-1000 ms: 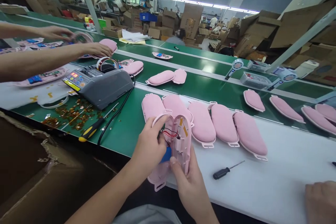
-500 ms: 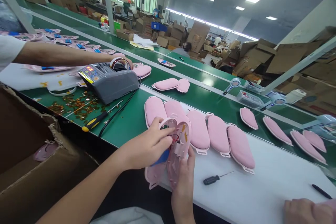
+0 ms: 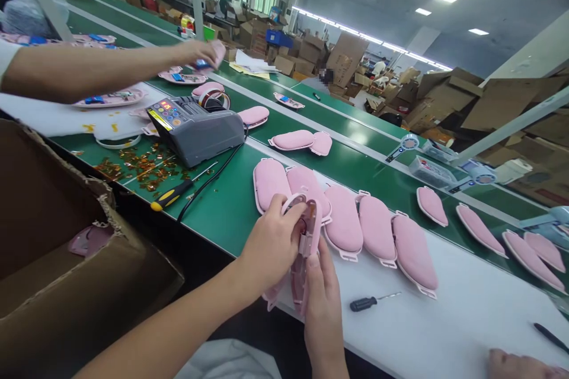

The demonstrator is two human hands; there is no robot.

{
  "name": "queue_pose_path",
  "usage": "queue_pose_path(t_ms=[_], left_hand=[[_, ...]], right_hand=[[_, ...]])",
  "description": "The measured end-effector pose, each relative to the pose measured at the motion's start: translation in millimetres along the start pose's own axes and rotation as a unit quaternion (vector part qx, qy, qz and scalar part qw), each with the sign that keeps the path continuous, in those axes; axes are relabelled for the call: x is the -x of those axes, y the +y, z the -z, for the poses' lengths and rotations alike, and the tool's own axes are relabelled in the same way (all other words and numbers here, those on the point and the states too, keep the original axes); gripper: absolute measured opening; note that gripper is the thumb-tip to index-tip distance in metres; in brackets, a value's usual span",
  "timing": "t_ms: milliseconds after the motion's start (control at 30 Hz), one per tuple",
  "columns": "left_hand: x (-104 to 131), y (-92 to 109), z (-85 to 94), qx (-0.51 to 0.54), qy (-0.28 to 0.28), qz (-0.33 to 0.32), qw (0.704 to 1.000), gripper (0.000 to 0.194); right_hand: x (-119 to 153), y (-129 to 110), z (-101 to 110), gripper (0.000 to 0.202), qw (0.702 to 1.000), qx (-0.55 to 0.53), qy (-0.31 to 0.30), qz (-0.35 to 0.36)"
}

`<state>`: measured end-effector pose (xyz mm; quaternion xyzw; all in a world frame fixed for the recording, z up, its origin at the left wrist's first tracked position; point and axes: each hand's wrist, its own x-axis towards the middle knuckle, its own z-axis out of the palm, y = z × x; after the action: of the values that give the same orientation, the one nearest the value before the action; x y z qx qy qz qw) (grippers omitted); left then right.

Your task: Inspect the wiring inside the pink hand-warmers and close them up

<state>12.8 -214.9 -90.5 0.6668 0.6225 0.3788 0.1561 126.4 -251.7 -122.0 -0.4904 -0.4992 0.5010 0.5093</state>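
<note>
Green bench (image 3: pixel 229 213) runs right across our view, with a cardboard box (image 3: pixel 111 284) at its left edge. On the bench, beyond the tape machine (image 3: pixel 200 136), lie open shells (image 3: pixel 111 99) with blue blocks showing; we count these as unfinished.

Five pink shells (image 3: pixel 342 219) sit in a row ahead of us, partly on the white board (image 3: pixel 471 308), padded side up. They look closed, so we judge that stage done for them; their undersides are hidden and we cannot tell about fastening.

The held shell (image 3: pixel 314 231) is just in front of the row, near the bench edge, its halves parted in a narrow V: not yet closed, by our reading. Our left hand (image 3: pixel 271 243) grips the left half, fingers at the gap; our right hand (image 3: pixel 322 296) clasps the right half from outside.

Black screwdriver (image 3: pixel 364 304) lies on the board, untouched.
</note>
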Motion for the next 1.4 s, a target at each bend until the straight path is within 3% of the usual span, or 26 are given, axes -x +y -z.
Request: queue_pose_path(t_ms=[100, 300, 467, 567, 700, 800, 933, 1067, 1167, 1300, 1400], left_hand=[[0.0, -2.0, 1.0, 0.054, 0.012, -0.012, 0.998, 0.040], [-0.4, -8.6, 5.3, 0.124, -0.034, 0.007, 0.992, 0.043], [1.5, -11.4, -0.6, 0.127, 0.004, 0.022, 0.992, 0.052], [-2.1, -13.2, -4.1, 0.199, 0.043, 0.062, 0.977, 0.060], [-12.3, -16.8, -4.3, 0.391, 0.011, 0.170, 0.904, 0.040], [-16.1, -18.5, -5.3, 0.503, -0.046, 0.183, 0.843, 0.034], [-13.9, -16.0, -10.9, 0.648, -0.067, 0.230, 0.723, 0.039], [-11.1, -9.5, -15.6, 0.684, -0.078, 0.251, 0.681, 0.035], [-8.5, -3.5, -16.7, 0.693, -0.094, 0.248, 0.670, 0.034], [-4.3, 4.2, -17.2, 0.670, -0.069, 0.261, 0.691, 0.035], [-6.8, 5.0, -16.5, 0.644, -0.082, 0.275, 0.709, 0.057]], right_hand=[[-2.5, -0.7, -0.7, 0.047, 1.000, -0.005, 0.007, 0.024], [-3.7, 5.8, -3.8, 0.043, 0.997, 0.012, 0.043, 0.063], [-8.5, 2.4, -4.9, 0.044, 0.998, 0.028, 0.041, 0.043], [-13.9, 0.0, -2.1, 0.046, 0.999, 0.012, 0.040, 0.008], [-20.0, -2.6, 4.8, 0.049, 0.998, -0.007, 0.013, -0.057], [-23.0, -6.5, 8.2, 0.052, 0.997, -0.002, -0.005, -0.079], [-24.5, -9.8, 10.5, 0.054, 0.998, 0.039, -0.014, -0.055], [-23.8, -5.9, 14.7, 0.052, 0.996, 0.087, -0.017, -0.017], [-23.7, -2.6, 16.8, 0.051, 0.996, 0.091, -0.022, -0.006], [-24.5, -4.0, 13.3, 0.055, 0.994, 0.104, -0.032, -0.005], [-22.4, -4.4, 5.8, 0.052, 0.990, 0.136, -0.031, 0.000]])
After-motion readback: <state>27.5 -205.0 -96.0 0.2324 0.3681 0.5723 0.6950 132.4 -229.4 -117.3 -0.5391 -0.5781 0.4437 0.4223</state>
